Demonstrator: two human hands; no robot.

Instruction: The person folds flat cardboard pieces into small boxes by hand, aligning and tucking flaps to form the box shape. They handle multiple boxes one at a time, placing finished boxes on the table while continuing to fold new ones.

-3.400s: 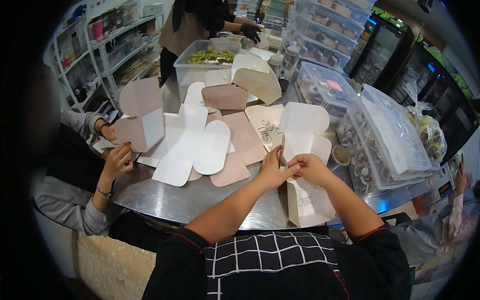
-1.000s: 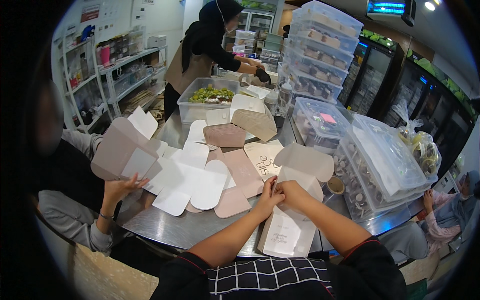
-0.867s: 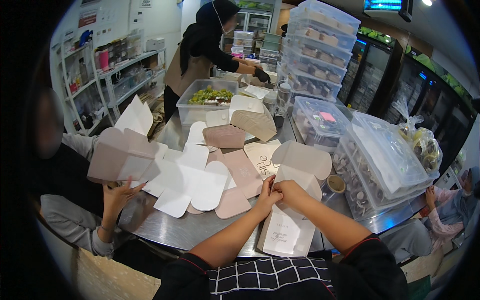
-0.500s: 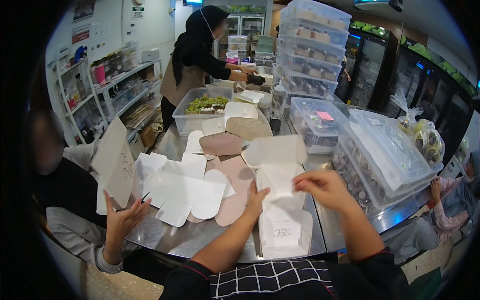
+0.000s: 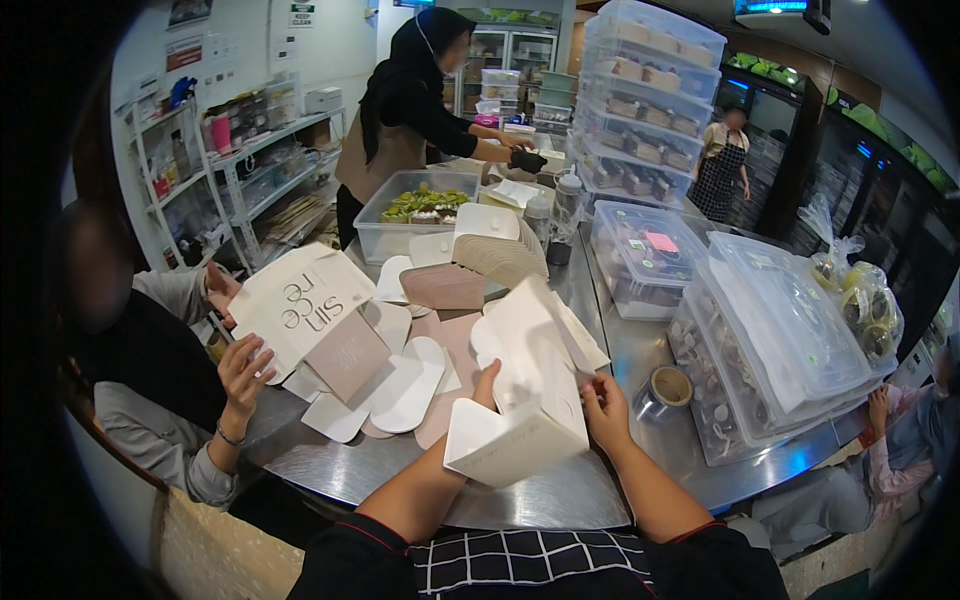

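Observation:
Between my hands a cream cardboard cake box (image 5: 540, 425), partly folded, is tilted above the steel table. My left hand (image 5: 487, 388) grips its left side, the thumb showing and the other fingers hidden behind the card. At the right edge, my right hand (image 5: 606, 410) has bent fingers closed on the box's side. White flat box blanks (image 5: 408, 385) and dusty pink blanks (image 5: 470, 350) lie to the left of it. Beyond it stand stacked beige box blanks (image 5: 500, 262).
A co-worker on the left holds another box (image 5: 305, 305). A roll of clear film (image 5: 664, 393) stands right of my hand, beside lidded plastic tubs (image 5: 775, 320). Farther off are a tub of green-topped cakes (image 5: 418, 215), stacked clear tubs (image 5: 650, 110) and another worker (image 5: 400, 110).
The box has been lifted from the table and turned, its panels now folded up. My right hand has moved down to its side. The co-worker's box has tipped toward the table.

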